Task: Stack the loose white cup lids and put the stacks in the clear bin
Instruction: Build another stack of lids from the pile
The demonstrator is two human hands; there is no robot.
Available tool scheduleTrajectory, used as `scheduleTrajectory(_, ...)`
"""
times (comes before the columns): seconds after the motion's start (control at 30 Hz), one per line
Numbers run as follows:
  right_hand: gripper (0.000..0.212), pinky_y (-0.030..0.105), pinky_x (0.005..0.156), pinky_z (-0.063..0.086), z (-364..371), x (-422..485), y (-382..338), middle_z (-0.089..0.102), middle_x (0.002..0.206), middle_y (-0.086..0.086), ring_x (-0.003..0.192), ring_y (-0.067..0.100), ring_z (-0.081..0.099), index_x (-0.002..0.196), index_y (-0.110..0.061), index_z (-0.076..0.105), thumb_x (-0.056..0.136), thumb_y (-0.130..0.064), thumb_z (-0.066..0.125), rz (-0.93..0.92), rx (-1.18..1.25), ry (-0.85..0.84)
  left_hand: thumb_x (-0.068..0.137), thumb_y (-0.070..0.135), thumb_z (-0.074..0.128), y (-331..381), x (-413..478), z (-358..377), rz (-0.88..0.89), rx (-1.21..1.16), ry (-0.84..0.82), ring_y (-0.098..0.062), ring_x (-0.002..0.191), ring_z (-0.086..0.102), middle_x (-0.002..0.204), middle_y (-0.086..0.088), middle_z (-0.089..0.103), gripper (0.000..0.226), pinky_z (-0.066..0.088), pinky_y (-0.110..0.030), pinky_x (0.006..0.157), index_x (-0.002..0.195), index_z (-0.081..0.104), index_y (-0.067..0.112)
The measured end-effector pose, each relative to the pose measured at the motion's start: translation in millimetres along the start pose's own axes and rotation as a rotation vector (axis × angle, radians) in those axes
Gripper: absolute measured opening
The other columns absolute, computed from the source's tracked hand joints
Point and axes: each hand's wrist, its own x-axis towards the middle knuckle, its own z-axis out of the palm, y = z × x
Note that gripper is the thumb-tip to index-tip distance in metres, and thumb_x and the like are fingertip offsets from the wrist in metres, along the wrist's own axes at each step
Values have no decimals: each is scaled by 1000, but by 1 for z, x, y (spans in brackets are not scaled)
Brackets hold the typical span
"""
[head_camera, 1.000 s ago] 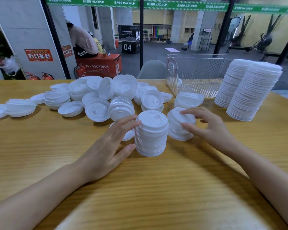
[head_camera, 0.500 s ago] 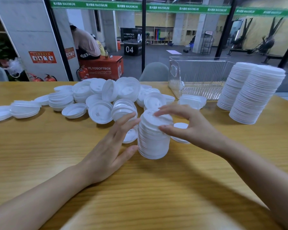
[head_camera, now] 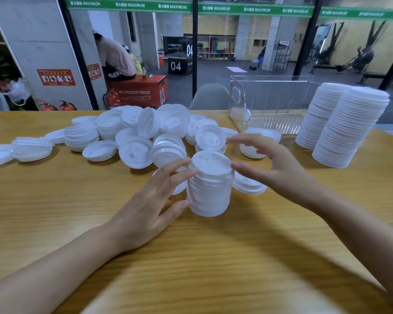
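Short lid stack (head_camera: 210,189) stands upright mid-tabletop (head_camera: 191,257), w/ left hand (head_camera: 150,207) beside it — fingers (head_camera: 175,169) straight, tips + thumb touching its left side, not wrapped round. Right hand (head_camera: 281,168) hovers at the top's right, arched & spread, holding nothing — thumb tip just beside the rim. Loose lids (head_camera: 134,152) lie behind; clear bin (head_camera: 270,103) back right, near two tall stacks (head_camera: 347,128).

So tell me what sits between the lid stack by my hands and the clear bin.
Loose lids lie on the table between the stack and the clear bin, some right at its front wall. The right hand hovers above that gap. Lifted over them, the stack meets nothing visible before the bin's open top.
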Motion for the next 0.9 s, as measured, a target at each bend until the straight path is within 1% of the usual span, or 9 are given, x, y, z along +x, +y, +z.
scheduleTrajectory(0.1,49,8,99,30,-8,-14,21,56,130,-26,126,-1,45,122,-47,57,76,-64,58,52,-55,43,101,52,37,1,0,0,-2,6,-1,-10,141,34,157,16,21,50,33,-14,106,148,25,43)
scheduleTrajectory(0.17,46,11,102,28,-4,-27,38,54,131,-24,126,6,43,119,-52,53,75,-66,56,88,-129,53,101,52,37,1,0,0,1,4,3,-10,139,36,157,16,21,50,37,-17,104,148,25,43)
scheduleTrajectory(0.23,50,24,110,28,1,-33,52,51,134,-20,127,11,37,120,-54,49,74,-67,60,149,-220,18,101,52,38,1,1,0,6,-5,8,-12,138,38,157,16,22,50,40,-23,102,148,24,44)
scheduleTrajectory(0.3,53,41,113,29,3,-33,59,48,138,-14,129,14,31,129,-50,49,79,-63,64,201,-311,-10,101,51,38,0,1,1,6,-18,8,-13,138,38,156,15,23,51,42,-28,102,149,24,45)
scheduleTrajectory(0.37,59,47,112,30,4,-32,61,48,139,-14,130,16,31,133,-44,51,78,-63,60,219,-358,-25,101,51,38,0,1,1,11,-21,11,-12,138,39,156,15,23,50,42,-28,102,149,24,45)
scheduleTrajectory(0.43,61,47,111,31,5,-32,60,49,137,-17,129,15,32,134,-43,51,77,-64,57,225,-375,-41,101,50,39,0,1,1,16,-16,11,-12,137,40,156,15,23,51,42,-26,103,149,24,45)
scheduleTrajectory(0.6,54,43,109,30,5,-31,60,50,130,-24,127,11,33,133,-45,50,83,-59,61,247,-420,-57,101,50,39,0,1,1,19,-17,13,-12,137,40,156,15,23,51,42,-27,102,149,24,44)
scheduleTrajectory(0.8,54,43,109,32,6,-30,61,52,132,-20,126,12,35,130,-46,53,79,-64,56,265,-434,-80,101,50,39,0,1,0,20,-10,10,-11,136,41,157,15,22,51,42,-27,102,149,23,44)
scheduleTrajectory(0.9,49,41,107,33,6,-29,58,56,129,-17,123,12,38,127,-45,56,81,-63,55,273,-381,-28,100,44,43,0,1,0,17,-13,8,-12,136,41,157,14,23,53,42,-28,101,149,23,45)
